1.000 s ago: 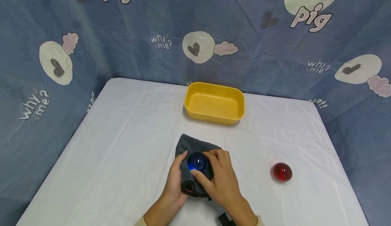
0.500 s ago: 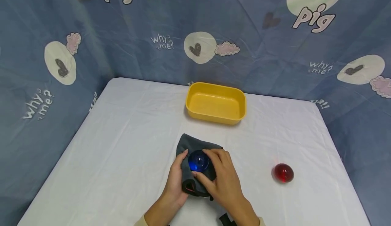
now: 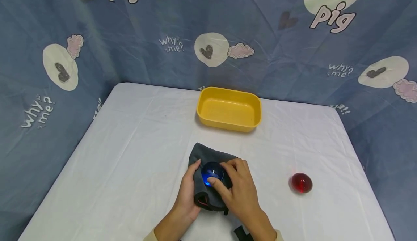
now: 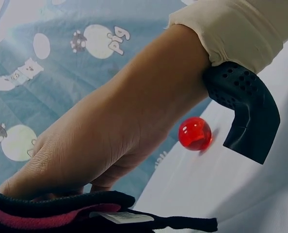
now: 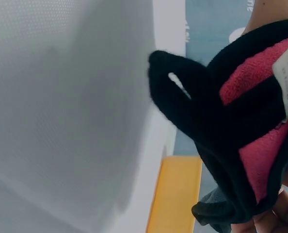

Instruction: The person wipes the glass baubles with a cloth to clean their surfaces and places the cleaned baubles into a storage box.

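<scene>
In the head view, a dark blue glass-like ball (image 3: 212, 169) lies against a grey cloth piece (image 3: 208, 153). My left hand (image 3: 187, 190) holds this cloth from the left, thumb on top; its other fingers are hidden beneath. My right hand (image 3: 241, 191) pinches the ball, with the thumb on its near side and the fingers at its right. Both wrist views show the cloth's black edging (image 5: 178, 87), pink lining (image 5: 258, 170) and white label (image 4: 124, 217). The left wrist view also catches my right forearm (image 4: 149, 82). A clear red ball (image 3: 301, 183) rests on the table to the right.
A yellow rectangular tub (image 3: 228, 128) stands near the table's far edge, with nothing visible inside. White cloth covers the table (image 3: 140, 154). Blue printed curtain (image 3: 156, 13) surrounds its back and sides. A black camera mount (image 4: 253, 116) sits on the right wrist.
My right thumb lifted off the ball's face to its near edge, then came back onto it. The cloth shifted very slightly to the right. Red ball and tub stay put.
</scene>
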Demonstrator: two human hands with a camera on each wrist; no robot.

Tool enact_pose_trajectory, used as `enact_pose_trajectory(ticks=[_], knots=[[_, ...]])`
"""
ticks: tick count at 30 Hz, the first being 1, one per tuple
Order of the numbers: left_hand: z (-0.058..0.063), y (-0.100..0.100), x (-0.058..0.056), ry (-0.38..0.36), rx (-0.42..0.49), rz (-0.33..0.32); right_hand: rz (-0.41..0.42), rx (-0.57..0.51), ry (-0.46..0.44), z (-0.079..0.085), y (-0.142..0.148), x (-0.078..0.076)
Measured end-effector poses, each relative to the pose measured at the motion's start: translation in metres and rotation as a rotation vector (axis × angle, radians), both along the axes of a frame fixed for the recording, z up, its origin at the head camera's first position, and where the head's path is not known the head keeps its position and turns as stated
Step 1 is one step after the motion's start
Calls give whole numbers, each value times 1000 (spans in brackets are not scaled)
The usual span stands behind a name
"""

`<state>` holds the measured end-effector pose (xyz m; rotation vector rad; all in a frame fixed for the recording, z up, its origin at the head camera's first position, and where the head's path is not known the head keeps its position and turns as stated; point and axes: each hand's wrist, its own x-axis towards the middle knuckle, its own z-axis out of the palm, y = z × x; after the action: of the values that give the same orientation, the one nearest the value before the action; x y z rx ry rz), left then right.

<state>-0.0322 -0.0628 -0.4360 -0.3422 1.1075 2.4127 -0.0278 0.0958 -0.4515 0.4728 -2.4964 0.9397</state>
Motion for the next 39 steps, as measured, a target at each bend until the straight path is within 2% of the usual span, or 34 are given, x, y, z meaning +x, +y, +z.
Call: enact_pose_trajectory(ticks=[3,8,17,25,33,39], knots=[[-1,0,-1,9,9,0,-8,16,-10,-1,-1,1],[-2,-1,-2,7,26,6,33,26,-56,-1,-2,3],[-2,-3,-6,28,30,10,134,46,-24,1,-1,0],[-2,-5,-4,-5,34,12,119,37,13,1,-2,0],[-3,-3,-4,-5,21,4,83,-9,8,2,-3,-2],[-5,-4,-2,-10,-1,-13,57,16,-31,-1,-4,2]])
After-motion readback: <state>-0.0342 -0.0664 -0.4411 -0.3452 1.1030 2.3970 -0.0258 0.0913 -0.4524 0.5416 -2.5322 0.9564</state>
